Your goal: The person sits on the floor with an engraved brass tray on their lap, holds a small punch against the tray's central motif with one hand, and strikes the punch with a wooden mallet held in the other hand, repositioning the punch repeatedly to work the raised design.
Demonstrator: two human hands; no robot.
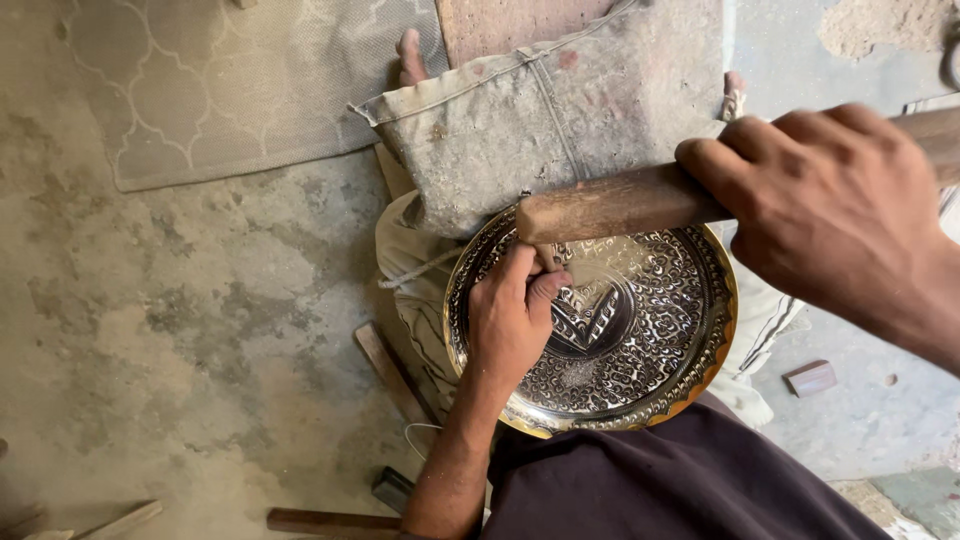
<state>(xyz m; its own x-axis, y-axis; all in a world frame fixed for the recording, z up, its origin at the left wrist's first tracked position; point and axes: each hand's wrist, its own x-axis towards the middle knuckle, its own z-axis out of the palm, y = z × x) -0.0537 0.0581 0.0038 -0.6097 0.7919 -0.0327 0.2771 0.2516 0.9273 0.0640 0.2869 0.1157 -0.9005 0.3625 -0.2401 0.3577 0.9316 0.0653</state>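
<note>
Brass fills the middle of the view: a round engraved tray (640, 340) with a scalloped golden rim and dense scrollwork lies tilted across the person's lap, its upper edge resting against a dusty grey cloth pad (540, 130). The left hand (512, 322) lies on the tray's upper left part, fingers curled shut around a small tool (547, 260) that it presses against the metal; the tool is mostly hidden by the fingers, so its shape cannot be told. The right hand (825, 205) is clamped around the handle of a wooden mallet (625, 203), which reaches leftward, its blunt end just above the left hand's fingertips and the hidden tool. Whether the mallet touches the tool cannot be told. The two hands are apart, the right one higher and nearer the camera.

Dark maroon cloth (680, 480) covers the person's lap below the tray, and pale trousers show at either side. A patterned mat (230, 90) lies on the floor at the upper left. The rough concrete floor (150, 330) carries a few wooden sticks (390, 375) to the left of the tray and a small reddish block (810, 378) to the right. A bare toe (410, 55) shows beyond the cloth pad.
</note>
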